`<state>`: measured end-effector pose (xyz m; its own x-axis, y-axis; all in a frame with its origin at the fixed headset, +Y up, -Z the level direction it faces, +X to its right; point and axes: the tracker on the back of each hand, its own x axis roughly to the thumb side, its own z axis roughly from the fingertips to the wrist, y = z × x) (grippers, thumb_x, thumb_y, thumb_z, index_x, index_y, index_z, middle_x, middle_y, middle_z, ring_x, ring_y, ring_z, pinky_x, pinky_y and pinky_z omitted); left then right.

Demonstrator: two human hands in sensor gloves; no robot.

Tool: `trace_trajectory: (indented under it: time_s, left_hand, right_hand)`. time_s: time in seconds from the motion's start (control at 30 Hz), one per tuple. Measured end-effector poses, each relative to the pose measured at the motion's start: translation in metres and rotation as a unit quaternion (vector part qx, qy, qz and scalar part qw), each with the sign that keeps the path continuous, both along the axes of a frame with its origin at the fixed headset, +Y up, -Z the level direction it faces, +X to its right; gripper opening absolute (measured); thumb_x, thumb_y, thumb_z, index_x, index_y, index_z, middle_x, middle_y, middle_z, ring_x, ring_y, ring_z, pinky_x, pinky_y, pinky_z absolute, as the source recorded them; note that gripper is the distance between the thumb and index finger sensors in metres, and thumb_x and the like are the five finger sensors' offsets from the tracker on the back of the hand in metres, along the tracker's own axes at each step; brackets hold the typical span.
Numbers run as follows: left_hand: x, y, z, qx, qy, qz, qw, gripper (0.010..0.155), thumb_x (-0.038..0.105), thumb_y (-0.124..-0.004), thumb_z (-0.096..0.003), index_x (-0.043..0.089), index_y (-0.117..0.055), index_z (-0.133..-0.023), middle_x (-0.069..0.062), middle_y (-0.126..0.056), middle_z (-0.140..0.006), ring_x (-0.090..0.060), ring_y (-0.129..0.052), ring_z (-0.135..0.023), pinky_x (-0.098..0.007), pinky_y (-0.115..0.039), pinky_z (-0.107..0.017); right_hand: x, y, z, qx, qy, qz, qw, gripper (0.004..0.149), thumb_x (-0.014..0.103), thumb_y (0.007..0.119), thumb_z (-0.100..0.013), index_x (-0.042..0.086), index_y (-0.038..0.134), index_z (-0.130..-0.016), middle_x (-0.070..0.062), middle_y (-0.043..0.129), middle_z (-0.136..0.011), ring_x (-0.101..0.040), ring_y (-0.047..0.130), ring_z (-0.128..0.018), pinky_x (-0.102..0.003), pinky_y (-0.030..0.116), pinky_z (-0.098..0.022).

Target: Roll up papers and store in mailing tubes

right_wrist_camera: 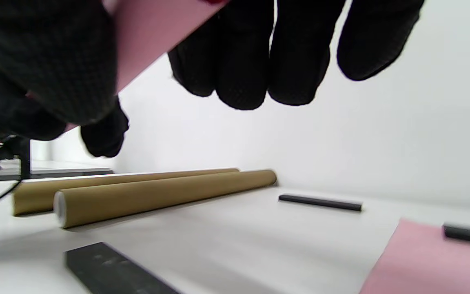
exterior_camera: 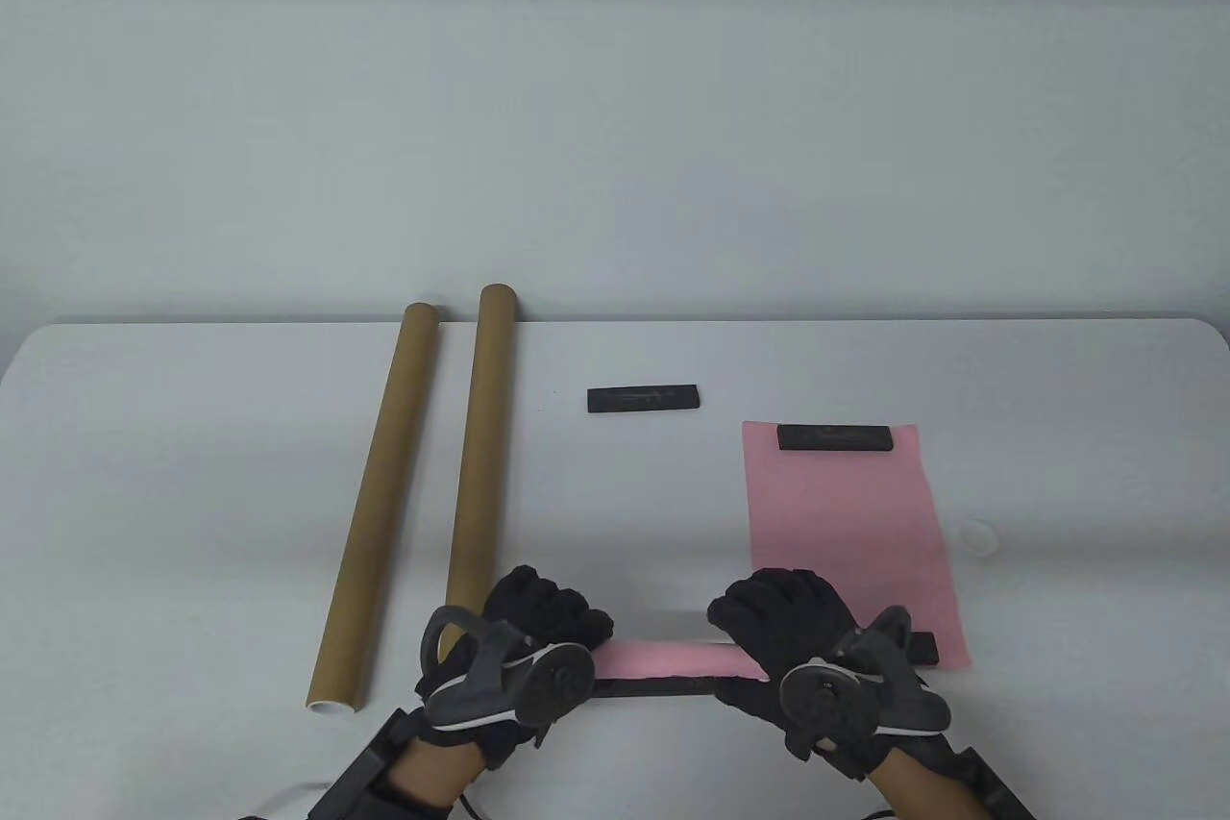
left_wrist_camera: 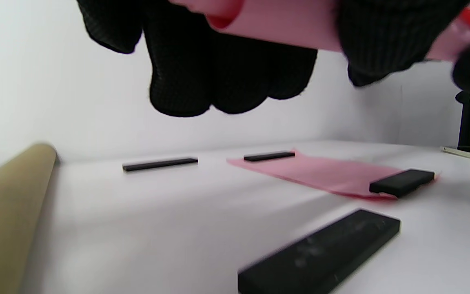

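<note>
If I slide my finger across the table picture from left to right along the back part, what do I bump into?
First mailing tube → second mailing tube → lone black bar → black bar lying on the flat pink paper.

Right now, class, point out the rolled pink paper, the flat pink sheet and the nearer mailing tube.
rolled pink paper [exterior_camera: 663, 658], table view, bare middle.
flat pink sheet [exterior_camera: 844, 522], table view, centre.
nearer mailing tube [right_wrist_camera: 157, 197], right wrist view, mid-length.
</note>
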<state>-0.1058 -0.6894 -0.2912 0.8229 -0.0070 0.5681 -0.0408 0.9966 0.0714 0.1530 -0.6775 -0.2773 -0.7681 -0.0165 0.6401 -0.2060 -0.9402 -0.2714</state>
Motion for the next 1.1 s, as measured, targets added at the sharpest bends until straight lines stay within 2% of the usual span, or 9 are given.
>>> trace_trajectory:
  time_s: [0.13, 0.23, 0.33, 0.47, 0.6, 0.67, 0.8, 0.97, 1.1]
  left_hand:
    - [0.002, 0.001, 0.002, 0.016, 0.003, -0.007, 1.0, 0.063, 0.068, -0.078, -0.032, 0.035, -0.08, -0.086, 0.006, -0.093, -0.081, -0.019, -0.099, -0.075, -0.051, -0.069, -0.073]
    - [0.007, 0.01, 0.011, 0.088, 0.006, -0.02, 0.996, 0.065, 0.062, -0.086, -0.0333, 0.036, -0.073, -0.091, 0.005, -0.09, -0.085, -0.02, -0.096, -0.079, -0.052, -0.068, -0.073]
    - [0.014, 0.017, 0.02, 0.163, 0.009, -0.06, 0.985, 0.058, 0.058, -0.088, -0.0344, 0.037, -0.077, -0.087, 0.007, -0.092, -0.081, -0.018, -0.099, -0.076, -0.05, -0.07, -0.072]
    - [0.012, 0.016, 0.017, 0.131, 0.021, -0.042, 0.99, 0.049, 0.059, -0.084, -0.0362, 0.037, -0.085, -0.08, 0.008, -0.098, -0.073, -0.016, -0.103, -0.069, -0.049, -0.071, -0.071]
    - [-0.001, 0.008, 0.003, 0.052, 0.043, 0.005, 0.998, 0.049, 0.062, -0.08, -0.0363, 0.037, -0.086, -0.079, 0.009, -0.099, -0.071, -0.015, -0.104, -0.067, -0.049, -0.072, -0.071]
    - [-0.009, 0.007, -0.003, 0.007, 0.053, 0.056, 0.997, 0.051, 0.063, -0.078, -0.0363, 0.037, -0.085, -0.08, 0.009, -0.099, -0.073, -0.016, -0.104, -0.069, -0.049, -0.071, -0.072]
    - [-0.018, 0.01, -0.007, -0.045, 0.053, 0.149, 0.986, 0.055, 0.065, -0.075, -0.0358, 0.038, -0.083, -0.083, 0.008, -0.097, -0.078, -0.018, -0.103, -0.073, -0.051, -0.069, -0.073]
    - [-0.001, 0.006, 0.002, -0.062, -0.012, 0.133, 0.989, 0.057, 0.067, -0.072, -0.0359, 0.039, -0.082, -0.084, 0.008, -0.096, -0.081, -0.018, -0.101, -0.077, -0.051, -0.068, -0.073]
    - [0.012, 0.001, 0.01, -0.075, -0.045, 0.119, 0.989, 0.06, 0.068, -0.072, -0.035, 0.039, -0.081, -0.087, 0.007, -0.094, -0.084, -0.019, -0.1, -0.079, -0.051, -0.068, -0.074]
  right_hand:
    - [0.001, 0.001, -0.001, -0.01, 0.0, -0.013, 1.0, 0.053, 0.054, 0.09, -0.042, 0.018, 0.094, -0.08, -0.009, 0.099, -0.078, -0.04, 0.099, -0.075, -0.066, 0.075, -0.06]
    - [0.002, -0.001, -0.004, -0.033, 0.007, -0.015, 0.999, 0.054, 0.058, 0.086, -0.042, 0.016, 0.098, -0.073, -0.009, 0.103, -0.07, -0.039, 0.103, -0.068, -0.065, 0.078, -0.058]
    - [0.002, -0.003, -0.006, -0.06, 0.013, -0.017, 0.998, 0.057, 0.061, 0.082, -0.043, 0.015, 0.1, -0.071, -0.01, 0.105, -0.066, -0.039, 0.104, -0.065, -0.065, 0.079, -0.057]
    - [0.006, -0.003, -0.007, -0.065, 0.01, -0.028, 0.997, 0.059, 0.063, 0.083, -0.042, 0.015, 0.099, -0.073, -0.01, 0.104, -0.069, -0.039, 0.103, -0.067, -0.065, 0.078, -0.057]
    - [0.017, 0.007, -0.006, -0.04, -0.008, -0.108, 0.993, 0.074, 0.063, 0.088, -0.04, 0.013, 0.083, -0.093, -0.014, 0.089, -0.091, -0.045, 0.09, -0.084, -0.068, 0.073, -0.061]
    - [0.027, 0.014, -0.007, -0.07, -0.006, -0.226, 0.971, 0.084, 0.063, 0.09, -0.039, 0.009, 0.074, -0.101, -0.017, 0.082, -0.097, -0.048, 0.086, -0.087, -0.069, 0.071, -0.062]
    - [0.04, 0.01, -0.015, -0.182, 0.007, -0.417, 0.89, 0.09, 0.06, 0.091, -0.04, 0.004, 0.065, -0.105, -0.021, 0.073, -0.102, -0.053, 0.081, -0.089, -0.07, 0.069, -0.062]
    - [0.021, -0.008, -0.018, -0.295, 0.116, -0.424, 0.848, 0.088, 0.056, 0.092, -0.043, 0.012, 0.059, -0.111, -0.018, 0.066, -0.11, -0.052, 0.075, -0.095, -0.07, 0.066, -0.065]
    - [0.012, -0.013, -0.017, -0.339, 0.165, -0.452, 0.808, 0.063, 0.051, 0.093, -0.046, 0.025, 0.077, -0.101, -0.01, 0.08, -0.104, -0.045, 0.085, -0.092, -0.068, 0.069, -0.066]
